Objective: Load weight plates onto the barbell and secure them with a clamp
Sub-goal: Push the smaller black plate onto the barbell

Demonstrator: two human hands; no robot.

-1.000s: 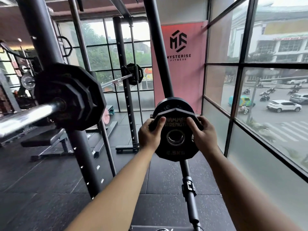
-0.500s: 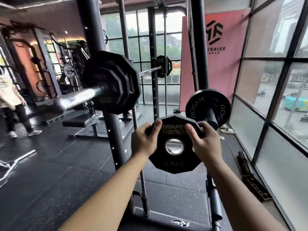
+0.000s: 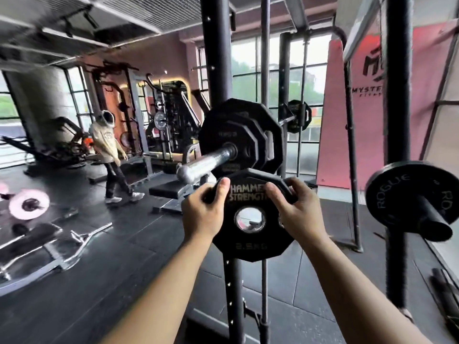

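I hold a small black 2.5 kg plate [image 3: 250,242] marked "Hammer Strength" upright in front of me. My left hand [image 3: 203,212] grips its upper left edge and my right hand [image 3: 295,209] grips its upper right edge, thumbs on the face. Its centre hole faces me. Just above and behind it the chrome barbell sleeve [image 3: 206,162] points toward me, its end close to the plate's top left edge. Three black plates [image 3: 248,135] sit on that sleeve against the rack. No clamp shows.
A black rack upright [image 3: 216,58] stands behind the loaded plates. At the right a round "Rogue" plate [image 3: 387,194] hangs on a storage peg of another upright [image 3: 397,95]. A person in a light hoodie [image 3: 106,142] walks at the left, near benches and a pink plate [image 3: 28,204].
The view swung left. The plate in my hands now sits right below the barbell sleeve's end, which was farther left before. My grip is the same.
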